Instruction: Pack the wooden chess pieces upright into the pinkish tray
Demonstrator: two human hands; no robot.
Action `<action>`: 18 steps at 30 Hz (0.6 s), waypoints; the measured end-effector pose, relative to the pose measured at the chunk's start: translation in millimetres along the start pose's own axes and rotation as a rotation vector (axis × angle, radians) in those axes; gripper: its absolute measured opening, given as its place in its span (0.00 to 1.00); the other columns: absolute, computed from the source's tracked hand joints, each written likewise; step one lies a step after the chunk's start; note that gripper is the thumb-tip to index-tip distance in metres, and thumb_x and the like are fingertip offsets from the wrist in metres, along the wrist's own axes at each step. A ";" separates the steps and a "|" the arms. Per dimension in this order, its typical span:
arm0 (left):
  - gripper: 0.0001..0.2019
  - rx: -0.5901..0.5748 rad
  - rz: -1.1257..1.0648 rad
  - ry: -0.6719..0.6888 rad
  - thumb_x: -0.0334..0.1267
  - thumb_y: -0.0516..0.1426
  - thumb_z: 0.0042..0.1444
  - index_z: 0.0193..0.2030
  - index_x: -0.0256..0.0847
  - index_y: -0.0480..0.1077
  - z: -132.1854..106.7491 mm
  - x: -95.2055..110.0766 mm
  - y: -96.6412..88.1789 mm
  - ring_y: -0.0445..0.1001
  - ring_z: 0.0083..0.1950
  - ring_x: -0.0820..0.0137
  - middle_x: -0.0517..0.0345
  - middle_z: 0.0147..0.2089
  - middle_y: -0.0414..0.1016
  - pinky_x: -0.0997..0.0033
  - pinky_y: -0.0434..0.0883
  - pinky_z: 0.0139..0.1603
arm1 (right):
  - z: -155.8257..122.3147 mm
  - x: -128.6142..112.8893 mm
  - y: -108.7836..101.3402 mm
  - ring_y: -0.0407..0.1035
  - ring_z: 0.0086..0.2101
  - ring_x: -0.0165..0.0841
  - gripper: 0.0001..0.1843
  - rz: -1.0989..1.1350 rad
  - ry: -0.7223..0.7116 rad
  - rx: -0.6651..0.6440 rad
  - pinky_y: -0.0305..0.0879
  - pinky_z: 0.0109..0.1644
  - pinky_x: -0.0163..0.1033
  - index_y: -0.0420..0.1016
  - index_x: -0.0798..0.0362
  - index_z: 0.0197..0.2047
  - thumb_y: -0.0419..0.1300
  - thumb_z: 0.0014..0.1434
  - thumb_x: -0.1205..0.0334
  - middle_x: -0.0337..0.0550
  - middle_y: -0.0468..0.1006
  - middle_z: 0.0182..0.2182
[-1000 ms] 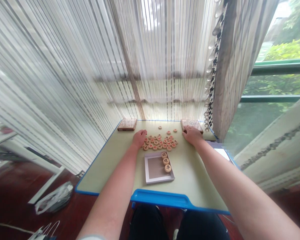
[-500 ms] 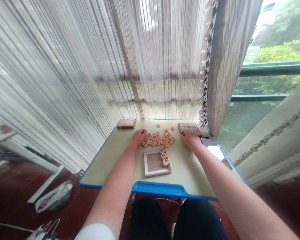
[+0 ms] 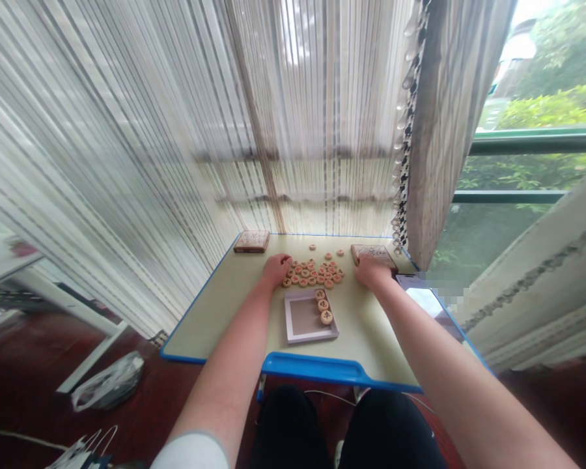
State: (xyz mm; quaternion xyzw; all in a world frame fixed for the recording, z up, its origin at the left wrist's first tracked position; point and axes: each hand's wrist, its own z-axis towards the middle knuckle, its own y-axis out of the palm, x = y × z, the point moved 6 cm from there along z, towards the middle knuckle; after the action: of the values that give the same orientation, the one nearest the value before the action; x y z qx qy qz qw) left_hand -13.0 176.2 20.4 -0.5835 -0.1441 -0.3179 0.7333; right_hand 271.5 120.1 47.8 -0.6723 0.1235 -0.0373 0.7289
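Note:
A cluster of several round wooden chess pieces (image 3: 315, 273) lies in the middle of the small table (image 3: 224, 312). My left hand (image 3: 276, 268) rests curled at the cluster's left edge, touching the pieces. My right hand (image 3: 371, 270) lies on the table to the right of the cluster, just in front of a wooden box (image 3: 374, 253); its fingers are bent and small in view. In front of the cluster sits a shallow white tray (image 3: 303, 318) with three pieces (image 3: 323, 306) lined along its right side.
A second wooden box (image 3: 252, 241) sits at the back left corner. A phone (image 3: 422, 296) lies at the table's right edge. Striped curtains hang close behind the table. A plastic bag (image 3: 107, 381) lies on the dark floor at left.
Both hands stay beside the cluster; the right hand has drawn slightly closer to the wooden box. The camera has shifted a little.

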 end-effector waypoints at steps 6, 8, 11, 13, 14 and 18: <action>0.15 0.003 -0.019 -0.011 0.44 0.50 0.56 0.41 0.39 0.74 3.3 -2.6 0.8 0.73 0.40 0.69 0.51 0.39 0.77 0.71 0.66 0.43 | 40.2 -72.6 -18.1 0.59 0.51 0.48 0.22 0.052 -0.182 0.083 0.58 0.49 0.52 0.66 0.57 0.55 0.46 0.59 0.65 0.59 0.67 0.52; 0.15 0.006 -0.020 -0.022 0.44 0.50 0.56 0.41 0.38 0.74 4.1 -3.2 0.2 0.73 0.39 0.68 0.51 0.38 0.77 0.71 0.66 0.42 | 53.0 -101.0 -8.2 0.60 0.51 0.45 0.21 0.072 -0.268 0.032 0.59 0.49 0.47 0.68 0.52 0.54 0.48 0.59 0.63 0.52 0.68 0.52; 0.16 0.010 -0.019 -0.028 0.44 0.50 0.56 0.41 0.37 0.74 5.5 -4.1 0.3 0.73 0.38 0.69 0.51 0.37 0.77 0.71 0.66 0.40 | 67.1 -130.3 9.6 0.59 0.52 0.42 0.20 0.087 -0.334 -0.001 0.59 0.51 0.44 0.69 0.49 0.53 0.51 0.58 0.60 0.48 0.69 0.53; 0.16 0.018 -0.011 -0.023 0.44 0.50 0.57 0.40 0.37 0.74 6.8 -4.5 0.9 0.72 0.38 0.69 0.51 0.37 0.77 0.72 0.65 0.40 | 74.6 -137.9 20.3 0.63 0.49 0.41 0.17 0.096 -0.320 -0.021 0.61 0.49 0.43 0.73 0.53 0.49 0.53 0.57 0.63 0.52 0.73 0.48; 0.16 0.024 -0.004 -0.023 0.43 0.50 0.56 0.40 0.37 0.74 7.5 -4.8 1.2 0.72 0.38 0.69 0.51 0.37 0.77 0.72 0.65 0.40 | 77.7 -138.9 23.7 0.65 0.47 0.41 0.16 0.105 -0.307 -0.024 0.61 0.48 0.42 0.74 0.55 0.48 0.53 0.57 0.65 0.54 0.74 0.46; 0.15 0.034 0.007 -0.025 0.43 0.51 0.56 0.39 0.38 0.75 10.6 -7.0 3.4 0.73 0.39 0.69 0.51 0.37 0.77 0.72 0.65 0.40 | 80.4 -132.1 19.6 0.68 0.45 0.38 0.16 0.181 -0.283 0.015 0.62 0.47 0.39 0.75 0.58 0.46 0.53 0.56 0.69 0.54 0.76 0.44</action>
State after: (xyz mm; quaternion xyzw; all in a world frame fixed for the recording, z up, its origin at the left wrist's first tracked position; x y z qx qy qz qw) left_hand -14.4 188.7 16.6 -0.5753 -0.1568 -0.3053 0.7424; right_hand 160.1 229.1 50.8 -0.6517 0.0792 0.1229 0.7443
